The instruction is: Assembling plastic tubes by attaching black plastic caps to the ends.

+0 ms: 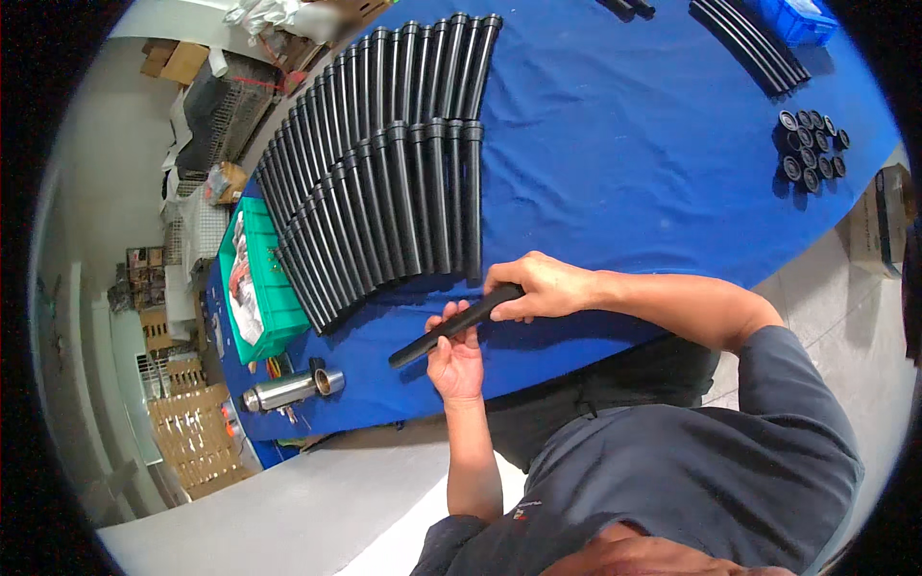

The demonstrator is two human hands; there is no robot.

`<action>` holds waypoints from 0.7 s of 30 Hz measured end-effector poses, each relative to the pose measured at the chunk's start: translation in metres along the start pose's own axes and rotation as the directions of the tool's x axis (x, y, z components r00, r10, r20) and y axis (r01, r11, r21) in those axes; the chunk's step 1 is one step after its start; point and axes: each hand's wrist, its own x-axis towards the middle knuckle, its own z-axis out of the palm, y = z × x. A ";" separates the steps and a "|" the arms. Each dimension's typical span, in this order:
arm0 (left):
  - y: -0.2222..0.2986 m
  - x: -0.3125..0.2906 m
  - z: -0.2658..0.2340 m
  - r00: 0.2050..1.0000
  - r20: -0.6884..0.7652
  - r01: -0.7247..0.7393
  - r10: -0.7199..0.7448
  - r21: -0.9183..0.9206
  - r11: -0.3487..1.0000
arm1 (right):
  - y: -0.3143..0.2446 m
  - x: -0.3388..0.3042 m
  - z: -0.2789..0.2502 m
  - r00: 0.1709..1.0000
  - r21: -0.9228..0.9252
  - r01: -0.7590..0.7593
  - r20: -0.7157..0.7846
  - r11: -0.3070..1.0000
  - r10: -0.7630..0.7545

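Both hands hold one black tube [415,349] just above the blue-covered table [615,163]. My left hand [456,360] grips its middle from below. At the tube's upper right end, my right hand [540,286] is closed around it. The tube slants from lower left to upper right. Just beyond the hands, two fanned rows of several matching black tubes [394,192] lie side by side on the cloth, the nearest ends a short way from my right hand.
A green crate [240,240] holding items sits at the table's left edge, with a metal flask [288,389] lying near it. A cluster of black round caps [812,149] lies far right. More black tubes [754,43] and a blue bin [797,19] lie at the far side.
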 end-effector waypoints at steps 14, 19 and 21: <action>-0.001 -0.001 0.001 1.000 -0.018 -0.003 0.003 0.006 1.000 | 0.017 0.004 0.006 0.893 -0.275 0.357 -0.182 0.893 -0.413; 0.001 0.000 -0.003 0.998 0.052 0.034 -0.032 -0.035 0.999 | 0.000 0.000 0.003 0.995 -0.023 0.079 -0.060 0.997 -0.080; 0.000 0.000 -0.002 0.998 0.047 0.030 -0.028 -0.034 0.999 | 0.002 -0.001 0.005 0.984 -0.088 0.131 -0.111 0.987 -0.140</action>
